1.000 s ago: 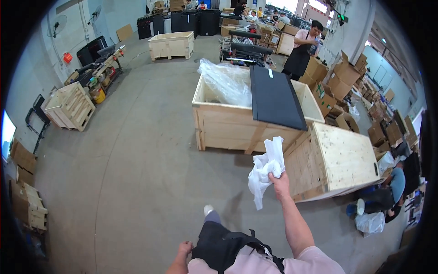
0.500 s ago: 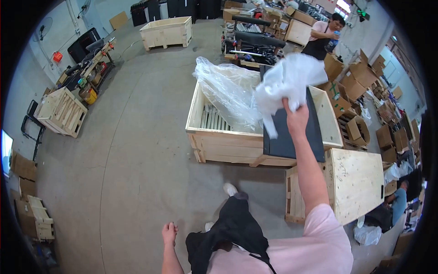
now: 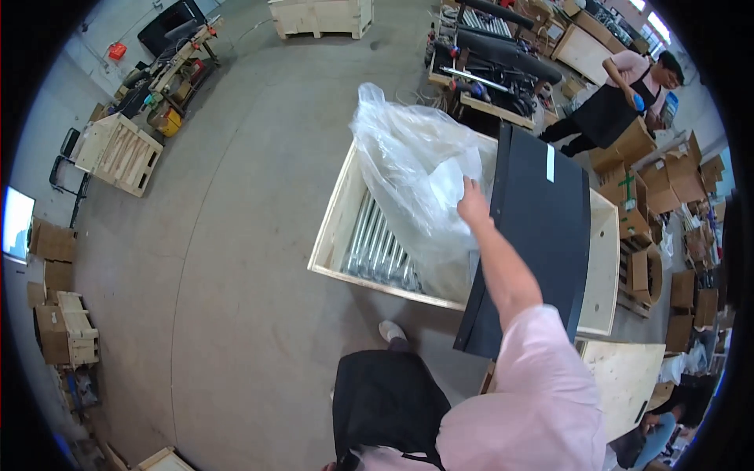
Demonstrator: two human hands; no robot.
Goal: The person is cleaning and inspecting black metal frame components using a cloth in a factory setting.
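My right hand (image 3: 473,204) reaches over the crate, its fingers closed at the edge of a crumpled white plastic sheet (image 3: 446,185). The white sheet lies against a large clear plastic liner (image 3: 400,145) that bunches up out of the wooden crate (image 3: 330,228). Several shiny metal tubes (image 3: 381,243) lie side by side in the crate, partly under the liner. A long black panel (image 3: 542,212) with a pale strip rests across the crate, right beside my forearm. My left hand is out of view.
A plywood box (image 3: 624,377) stands at the near right. Beyond the crate is a rack of black parts (image 3: 503,71); a co-worker (image 3: 620,102) in a dark apron stands behind it. Cardboard boxes (image 3: 667,177) crowd the right side, and a slatted crate (image 3: 122,153) sits at the left.
My right hand has brought the white plastic sheet down and left, from in the air above the black panel onto the clear liner. I am closer to the crate; my left hand has left the view.
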